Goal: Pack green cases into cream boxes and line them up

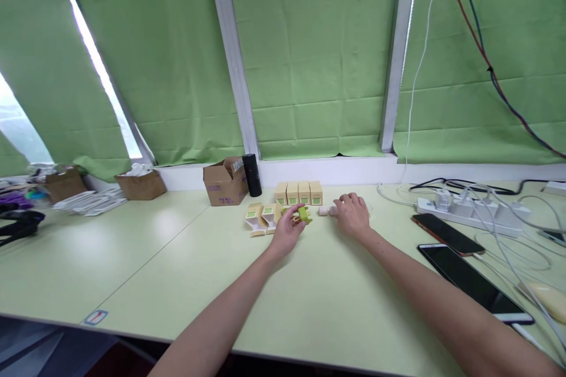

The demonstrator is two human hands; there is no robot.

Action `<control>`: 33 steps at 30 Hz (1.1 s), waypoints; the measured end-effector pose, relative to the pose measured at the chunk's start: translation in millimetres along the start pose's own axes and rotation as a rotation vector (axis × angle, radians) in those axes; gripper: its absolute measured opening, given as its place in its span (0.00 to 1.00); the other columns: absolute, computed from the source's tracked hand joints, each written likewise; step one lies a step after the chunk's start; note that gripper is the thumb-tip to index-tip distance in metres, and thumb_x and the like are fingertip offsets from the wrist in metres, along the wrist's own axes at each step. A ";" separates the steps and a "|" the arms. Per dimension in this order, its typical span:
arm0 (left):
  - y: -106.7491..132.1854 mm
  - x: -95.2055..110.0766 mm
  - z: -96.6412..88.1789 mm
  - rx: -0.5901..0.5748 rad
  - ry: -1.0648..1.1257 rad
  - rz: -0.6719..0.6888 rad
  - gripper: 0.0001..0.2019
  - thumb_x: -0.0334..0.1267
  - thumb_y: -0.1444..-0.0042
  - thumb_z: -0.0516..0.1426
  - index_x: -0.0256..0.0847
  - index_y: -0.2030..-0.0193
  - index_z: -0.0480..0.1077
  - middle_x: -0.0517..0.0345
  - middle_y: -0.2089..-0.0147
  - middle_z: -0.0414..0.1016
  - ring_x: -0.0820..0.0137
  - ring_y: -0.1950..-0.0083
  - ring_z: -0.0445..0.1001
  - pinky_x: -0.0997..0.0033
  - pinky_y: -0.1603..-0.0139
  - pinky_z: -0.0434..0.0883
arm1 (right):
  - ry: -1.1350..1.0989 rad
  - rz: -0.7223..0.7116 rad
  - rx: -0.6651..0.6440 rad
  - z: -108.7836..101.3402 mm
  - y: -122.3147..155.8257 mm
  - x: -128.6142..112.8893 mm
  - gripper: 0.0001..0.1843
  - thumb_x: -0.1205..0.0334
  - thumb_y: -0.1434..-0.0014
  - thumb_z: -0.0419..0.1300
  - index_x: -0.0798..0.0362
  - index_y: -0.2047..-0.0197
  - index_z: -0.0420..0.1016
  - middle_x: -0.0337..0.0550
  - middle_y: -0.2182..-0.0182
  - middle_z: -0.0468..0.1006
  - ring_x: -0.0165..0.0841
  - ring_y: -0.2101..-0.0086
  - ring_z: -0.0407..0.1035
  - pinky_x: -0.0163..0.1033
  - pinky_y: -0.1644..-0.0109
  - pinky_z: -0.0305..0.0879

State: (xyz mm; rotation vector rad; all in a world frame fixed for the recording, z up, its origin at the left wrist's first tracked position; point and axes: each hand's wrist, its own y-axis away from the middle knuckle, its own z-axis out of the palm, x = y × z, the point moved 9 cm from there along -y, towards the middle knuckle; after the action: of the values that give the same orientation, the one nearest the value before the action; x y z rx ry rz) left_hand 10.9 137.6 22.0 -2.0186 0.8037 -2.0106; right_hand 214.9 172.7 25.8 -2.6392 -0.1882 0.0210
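Observation:
My left hand (287, 230) pinches a small green piece (303, 214) just above the pale green table (186, 259). My right hand (352, 212) rests curled on the table, its fingers closed on a small pinkish-white capsule-like object (326, 211). Behind them a row of several small yellow boxes (298, 193) with green labels stands upright. Two opened yellow boxes (262, 218) lie to the left of my left hand.
A brown cardboard box (224, 181) and a black cylinder (252, 175) stand at the back. More cardboard boxes (140, 184) sit far left. On the right lie two phones (447, 234), a power strip (469, 208) and several cables. Green blinds hang behind.

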 end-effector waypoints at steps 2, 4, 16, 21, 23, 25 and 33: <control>0.4 -2.9 1.5 -0.018 0.114 -0.051 0.28 0.45 0.44 0.68 0.43 0.38 0.70 0.45 0.40 0.71 0.65 0.50 0.77 0.58 0.44 0.74 | 0.013 -0.013 -0.014 5.5 -6.6 -5.0 0.16 0.69 0.40 0.61 0.54 0.49 0.82 0.58 0.46 0.76 0.49 0.43 0.57 0.49 0.45 0.51; 1.1 -2.9 2.4 -0.022 0.171 -0.079 0.30 0.45 0.47 0.70 0.42 0.39 0.70 0.45 0.42 0.72 0.65 0.53 0.78 0.60 0.48 0.75 | 0.012 -0.014 -0.022 10.2 -11.4 -9.7 0.14 0.69 0.40 0.61 0.55 0.53 0.83 0.59 0.47 0.76 0.49 0.44 0.57 0.49 0.44 0.50; -1.8 -6.0 -7.0 0.069 0.181 -0.111 0.28 0.38 0.50 0.71 0.41 0.44 0.69 0.50 0.44 0.73 0.65 0.49 0.80 0.58 0.40 0.73 | -0.357 0.145 0.075 -2.2 -6.8 6.6 0.14 0.67 0.38 0.58 0.57 0.52 0.81 0.62 0.47 0.76 0.51 0.43 0.60 0.53 0.42 0.54; -5.3 -6.4 -14.1 0.113 0.177 -0.085 0.28 0.36 0.50 0.71 0.41 0.43 0.69 0.47 0.42 0.74 0.61 0.46 0.81 0.54 0.38 0.74 | -1.183 0.346 0.051 -0.1 4.4 8.6 0.20 0.48 0.38 0.55 0.52 0.54 0.79 0.54 0.53 0.82 0.47 0.52 0.74 0.50 0.52 0.69; -6.2 -4.8 -15.8 0.119 0.164 -0.071 0.28 0.36 0.51 0.71 0.40 0.43 0.69 0.46 0.41 0.74 0.61 0.45 0.80 0.54 0.37 0.73 | -1.305 0.322 0.005 -3.2 12.5 -3.5 0.22 0.47 0.35 0.51 0.52 0.53 0.78 0.54 0.54 0.84 0.44 0.56 0.78 0.47 0.59 0.72; -7.0 -2.6 -16.8 0.121 0.150 -0.058 0.28 0.37 0.51 0.71 0.40 0.43 0.70 0.46 0.41 0.75 0.60 0.43 0.79 0.54 0.36 0.73 | -1.629 0.294 -0.075 -4.8 23.4 -19.3 0.19 0.47 0.37 0.55 0.51 0.54 0.78 0.55 0.51 0.84 0.44 0.55 0.79 0.46 0.60 0.74; -8.1 2.0 -16.0 0.119 0.117 -0.049 0.27 0.33 0.52 0.70 0.39 0.44 0.72 0.45 0.42 0.77 0.61 0.42 0.78 0.56 0.37 0.73 | -2.085 0.335 -0.233 -15.5 52.8 -42.9 0.20 0.51 0.49 0.71 0.48 0.55 0.76 0.51 0.51 0.85 0.43 0.56 0.80 0.43 0.61 0.74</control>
State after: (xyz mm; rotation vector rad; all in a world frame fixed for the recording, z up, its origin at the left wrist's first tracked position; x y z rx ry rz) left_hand -2.7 147.2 28.7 -1.8891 0.6448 -2.1659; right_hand 180.0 113.5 13.5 -1.5963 -0.3570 2.7603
